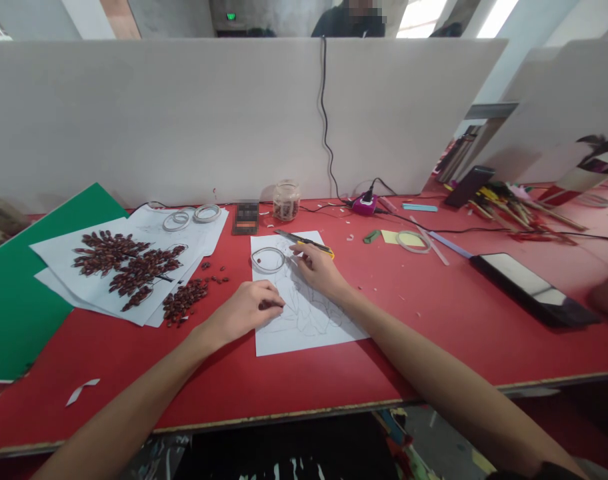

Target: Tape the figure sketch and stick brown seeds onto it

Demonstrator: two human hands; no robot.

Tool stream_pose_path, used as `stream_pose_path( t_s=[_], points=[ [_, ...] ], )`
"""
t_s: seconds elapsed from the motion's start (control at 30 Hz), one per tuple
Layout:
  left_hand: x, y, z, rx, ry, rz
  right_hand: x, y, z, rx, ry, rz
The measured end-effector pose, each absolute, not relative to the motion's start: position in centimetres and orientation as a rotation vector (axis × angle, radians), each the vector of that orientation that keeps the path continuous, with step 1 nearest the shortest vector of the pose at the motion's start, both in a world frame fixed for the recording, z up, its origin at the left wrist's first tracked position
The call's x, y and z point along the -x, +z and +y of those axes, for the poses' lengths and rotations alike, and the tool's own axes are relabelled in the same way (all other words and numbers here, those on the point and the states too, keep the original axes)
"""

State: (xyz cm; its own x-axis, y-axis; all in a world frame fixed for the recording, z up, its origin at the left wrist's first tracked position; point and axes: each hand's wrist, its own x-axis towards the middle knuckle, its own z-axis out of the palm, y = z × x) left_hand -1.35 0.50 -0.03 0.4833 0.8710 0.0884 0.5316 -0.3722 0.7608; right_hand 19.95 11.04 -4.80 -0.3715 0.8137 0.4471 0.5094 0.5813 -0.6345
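Observation:
A white sheet with a line drawing (309, 327) lies before me. My left hand (247, 308) rests on its left edge with thumb and fingers pinched; whatever is between them is too small to tell. My right hand (320, 270) is over the sheet's upper part, fingers curled by the right side of a clear tape roll (269, 269); I cannot make out what the fingertips hold. Inside the roll's ring sits one brown seed (259, 261). Just beyond the right hand lies a yellow and black utility knife (304, 241).
Left of the sheet are a pile of reddish-brown seeds (184, 301) and paper covered with a seed picture (129, 267), over a green board (24, 313). Behind stand a glass jar (287, 201) and phone (246, 218). A purple power adapter (364, 203) and black tablet (531, 287) are rightward.

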Motion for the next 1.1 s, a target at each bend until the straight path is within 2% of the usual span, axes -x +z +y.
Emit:
stream_pose_path(
  t_s=[0.5,1.1],
  points=[
    [1.0,0.0,0.1,-2.098,0.646,1.134,-19.9,-5.0,11.0,1.061,0.352,-2.170],
    [0.7,-0.6,-0.5,-2.160,0.666,1.194,-19.9,-5.0,11.1,1.038,0.352,-2.179]
  ],
)
